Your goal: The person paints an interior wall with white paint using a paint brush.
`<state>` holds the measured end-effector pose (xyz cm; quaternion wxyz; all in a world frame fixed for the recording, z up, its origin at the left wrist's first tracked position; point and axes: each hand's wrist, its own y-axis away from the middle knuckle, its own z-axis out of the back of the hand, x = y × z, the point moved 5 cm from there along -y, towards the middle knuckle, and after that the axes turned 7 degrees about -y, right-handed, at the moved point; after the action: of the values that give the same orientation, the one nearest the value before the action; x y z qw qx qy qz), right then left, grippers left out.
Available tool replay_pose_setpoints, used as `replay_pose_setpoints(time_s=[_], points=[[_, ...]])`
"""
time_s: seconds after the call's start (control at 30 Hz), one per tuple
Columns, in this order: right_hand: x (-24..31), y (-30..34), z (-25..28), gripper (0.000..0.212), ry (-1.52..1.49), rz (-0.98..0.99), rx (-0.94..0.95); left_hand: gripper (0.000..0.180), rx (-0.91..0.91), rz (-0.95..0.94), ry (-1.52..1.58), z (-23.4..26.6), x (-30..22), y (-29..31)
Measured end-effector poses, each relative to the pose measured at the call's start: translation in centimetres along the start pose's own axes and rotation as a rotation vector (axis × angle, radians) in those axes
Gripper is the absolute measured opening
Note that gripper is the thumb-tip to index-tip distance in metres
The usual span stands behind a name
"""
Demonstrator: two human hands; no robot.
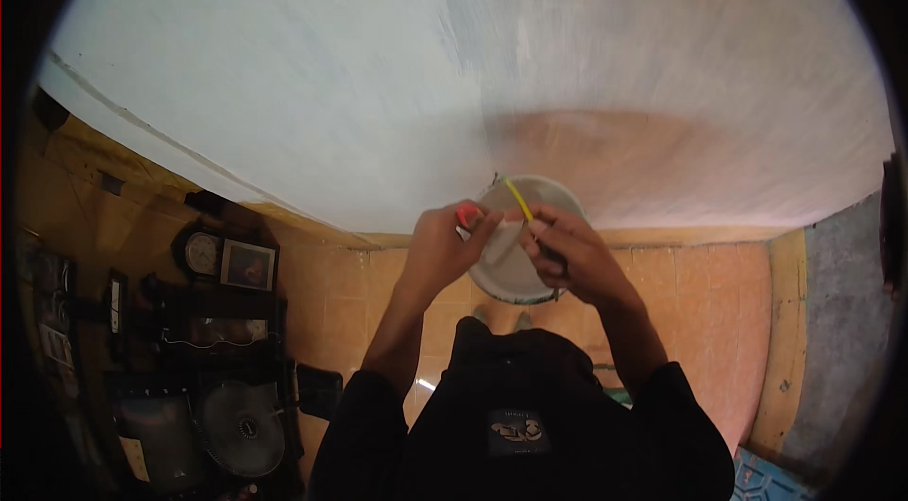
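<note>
Both of my hands are raised in front of me over a round, pale bucket (pixel 511 285). My left hand (pixel 440 250) is closed, its fingers curled round a small red thing (pixel 467 215) whose kind I cannot make out. In my right hand (pixel 579 260) I pinch a thin yellow-green strip (pixel 517 197) that points up and away toward the wall. The two hands are close together, fingertips a little apart. A pale bit shows between them, too small to name. My hands partly cover the bucket's rim and inside.
A whitish, streaky wall (pixel 331 75) rises close in front, with a brownish patch above the bucket. Orange tiles (pixel 350 293) cover the floor. On the left stand a fan (pixel 243 427), a clock (pixel 201 253) and a framed picture (pixel 249 264). A grey wall (pixel 846 312) is on the right.
</note>
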<state>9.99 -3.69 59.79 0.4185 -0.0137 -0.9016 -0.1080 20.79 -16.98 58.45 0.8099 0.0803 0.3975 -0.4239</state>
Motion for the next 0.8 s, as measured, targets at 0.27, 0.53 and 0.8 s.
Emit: replay_pose_setpoints(time_s=[0.27,0.53,0.8], points=[[2.2,0.7,-2.2,0.033,0.028,0.054,-0.045,0.017,0.096,-0.209,-0.170,1.4,-3.3,-1.4],[2.2,1.1,-2.6,0.032,0.001,0.121,-0.049,0.021,0.127,-0.355,-0.100,-0.9,-3.6,-1.6],[2.5,1.1,-3.1,0.031,0.029,0.141,-0.088,0.012,0.216,-0.318,-0.121,-1.2,-3.0,-2.1]])
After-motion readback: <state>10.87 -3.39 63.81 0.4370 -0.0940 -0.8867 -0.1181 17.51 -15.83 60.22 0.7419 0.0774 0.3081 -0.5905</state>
